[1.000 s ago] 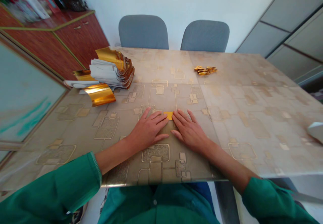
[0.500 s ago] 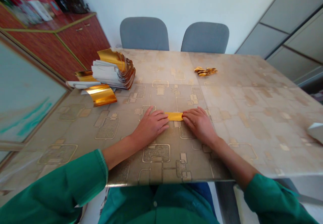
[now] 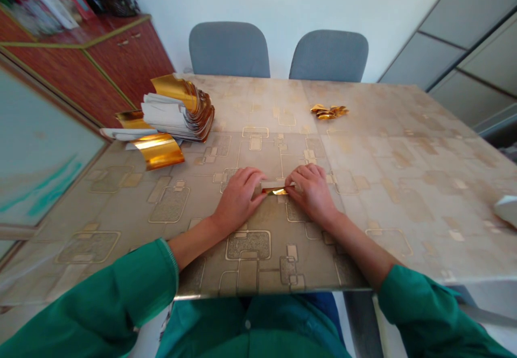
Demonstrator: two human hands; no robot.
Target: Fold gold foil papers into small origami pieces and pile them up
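A narrow folded strip of gold foil paper (image 3: 277, 191) spans the gap between my hands, close above or on the patterned tabletop. My left hand (image 3: 241, 192) pinches its left end with thumb and fingers. At the right end, my right hand (image 3: 310, 190) grips it the same way, with knuckles raised. The strip shows a thin, shiny edge towards me, and both its ends are hidden in my fingers.
At the back left lies a thick stack of gold foil sheets with white backs (image 3: 169, 111), a loose curved gold sheet (image 3: 159, 151) before it. Several folded gold pieces (image 3: 329, 112) sit back right. Two grey chairs (image 3: 229, 51) stand behind the table (image 3: 404, 185).
The strip lay flat with its gold face up under my fingers; now it is tipped or folded narrower. My fingers have curled from flat into pinches on its ends.
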